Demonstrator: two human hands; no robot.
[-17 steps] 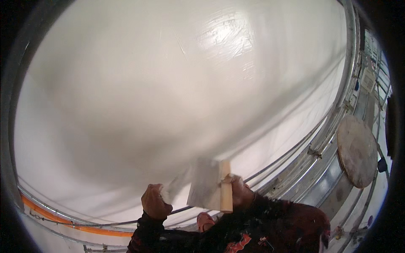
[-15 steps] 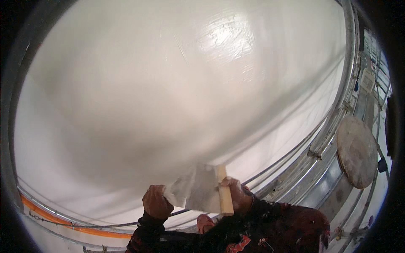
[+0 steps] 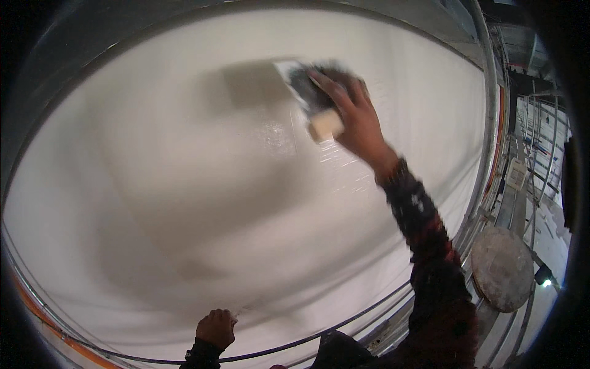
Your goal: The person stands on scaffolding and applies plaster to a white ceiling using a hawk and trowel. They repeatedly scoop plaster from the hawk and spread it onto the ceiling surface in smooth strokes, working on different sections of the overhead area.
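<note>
Raised high, my right hand [image 3: 353, 101] is closed round a plastering trowel [image 3: 326, 125] with a pale wooden handle. Its fingers stretch over the back of the dark, smeared blade, and the blade is at the smooth white wall [image 3: 203, 154], casting a shadow to its left. Motion blurs the trowel; whether its whole edge touches the wall I cannot tell. Low down, my left hand [image 3: 216, 329] is closed in a fist in front of the wall's lower part. A thin pale sliver shows beside its fingers, too faint to name. Wet streaks shine below the trowel.
A dark rail [image 3: 276, 350] curves across the bottom between me and the wall. At the right stand a round, plaster-stained board [image 3: 503, 269], metal scaffold tubes and a small lit lamp [image 3: 544, 277]. A dark beam [image 3: 123, 31] borders the wall's top.
My right hand has carried the trowel from low in front of me up to the wall's upper part. My left hand has moved down, apart from the trowel. The view has tilted upward.
</note>
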